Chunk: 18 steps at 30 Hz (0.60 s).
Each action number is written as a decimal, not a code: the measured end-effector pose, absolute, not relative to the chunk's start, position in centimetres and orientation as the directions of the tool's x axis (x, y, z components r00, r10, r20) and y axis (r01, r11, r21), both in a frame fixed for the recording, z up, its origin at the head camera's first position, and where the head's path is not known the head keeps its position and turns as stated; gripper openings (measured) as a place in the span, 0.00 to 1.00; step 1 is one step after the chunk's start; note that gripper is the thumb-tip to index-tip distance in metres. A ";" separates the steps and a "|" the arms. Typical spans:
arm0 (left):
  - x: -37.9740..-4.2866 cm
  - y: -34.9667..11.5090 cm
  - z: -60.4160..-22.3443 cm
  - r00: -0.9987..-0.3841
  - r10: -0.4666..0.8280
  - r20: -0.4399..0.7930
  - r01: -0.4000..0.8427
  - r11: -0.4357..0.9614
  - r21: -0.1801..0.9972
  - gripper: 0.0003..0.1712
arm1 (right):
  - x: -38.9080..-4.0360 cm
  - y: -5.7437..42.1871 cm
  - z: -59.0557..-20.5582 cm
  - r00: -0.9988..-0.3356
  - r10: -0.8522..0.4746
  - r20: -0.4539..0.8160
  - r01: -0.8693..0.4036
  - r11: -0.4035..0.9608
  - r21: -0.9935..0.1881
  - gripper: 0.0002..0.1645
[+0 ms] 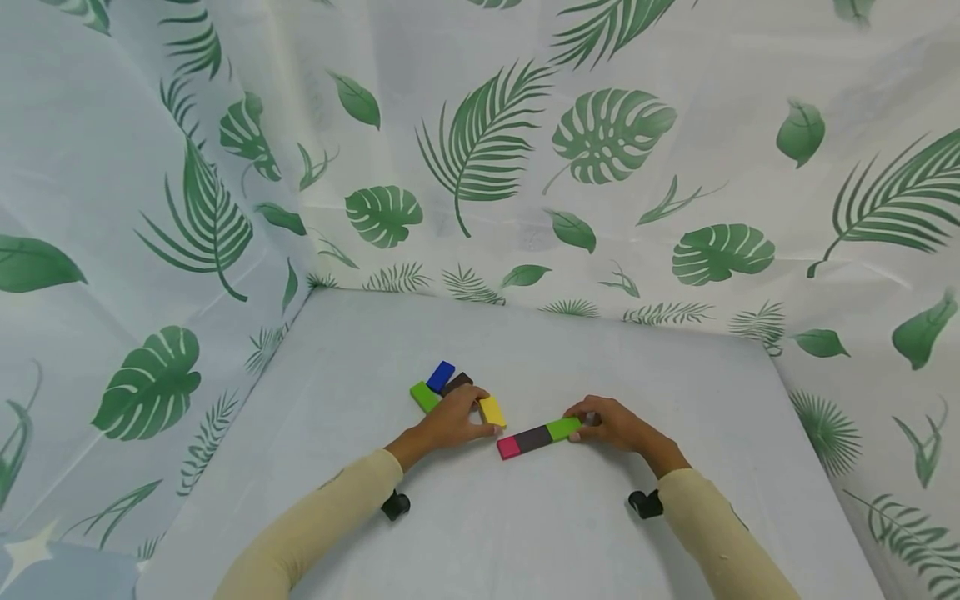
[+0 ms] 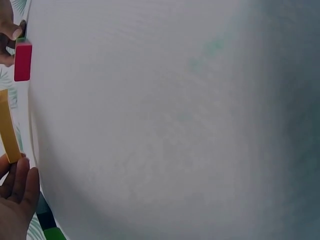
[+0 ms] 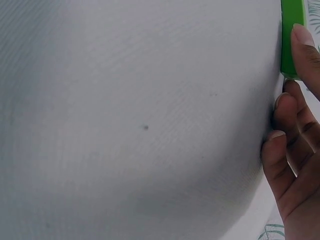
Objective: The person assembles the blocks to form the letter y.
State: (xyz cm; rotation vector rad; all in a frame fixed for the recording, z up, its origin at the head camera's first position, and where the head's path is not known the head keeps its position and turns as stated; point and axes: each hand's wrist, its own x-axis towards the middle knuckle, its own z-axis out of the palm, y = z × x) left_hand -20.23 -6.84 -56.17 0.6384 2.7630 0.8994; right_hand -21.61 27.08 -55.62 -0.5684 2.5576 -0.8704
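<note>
My left hand (image 1: 453, 418) pinches a yellow block (image 1: 492, 412) between fingers and thumb, just left of a short row of blocks. In that row a pink-red block (image 1: 508, 447), a black block (image 1: 534, 438) and a light green block (image 1: 564, 428) lie end to end. Around the row's right end, my right hand (image 1: 617, 425) grips the green block with thumb and fingers. The left wrist view shows the yellow block (image 2: 8, 127) held at the fingertips, apart from the red block (image 2: 23, 61). In the right wrist view, the thumb lies against the green block (image 3: 293, 42).
Beyond my left hand lie a blue block (image 1: 441, 376), another black block (image 1: 457, 383) and another green block (image 1: 424, 397), close together. They sit on a white-covered table (image 1: 525, 525). Leaf-printed white cloth (image 1: 480, 250) hangs behind and at both sides.
</note>
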 end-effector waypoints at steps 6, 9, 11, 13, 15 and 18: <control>-20.2 -6.7 -56.3 -0.901 0.433 -0.034 0.327 0.726 0.605 0.40 | -21.6 27.0 -55.7 -0.849 -0.479 -0.222 -0.243 0.729 -0.640 0.23; -20.1 -6.6 -56.2 -0.897 0.439 -0.044 0.328 0.729 0.600 0.40 | -21.6 27.1 -55.8 -0.851 -0.477 -0.220 -0.245 0.731 -0.638 0.23; -20.0 -6.5 -56.2 -0.894 0.446 -0.046 0.333 0.728 0.599 0.40 | -21.6 27.1 -55.9 -0.852 -0.477 -0.218 -0.246 0.731 -0.637 0.23; -19.9 -6.5 -56.3 -0.892 0.451 -0.045 0.338 0.728 0.597 0.41 | -21.6 27.1 -55.8 -0.852 -0.478 -0.215 -0.247 0.728 -0.639 0.23; -19.9 -6.4 -56.4 -0.892 0.450 -0.040 0.339 0.726 0.598 0.41 | -21.6 27.1 -55.8 -0.851 -0.480 -0.213 -0.250 0.728 -0.638 0.23; -19.9 -6.3 -56.5 -0.895 0.446 -0.035 0.341 0.730 0.592 0.40 | -21.6 27.2 -55.7 -0.851 -0.482 -0.210 -0.255 0.727 -0.637 0.23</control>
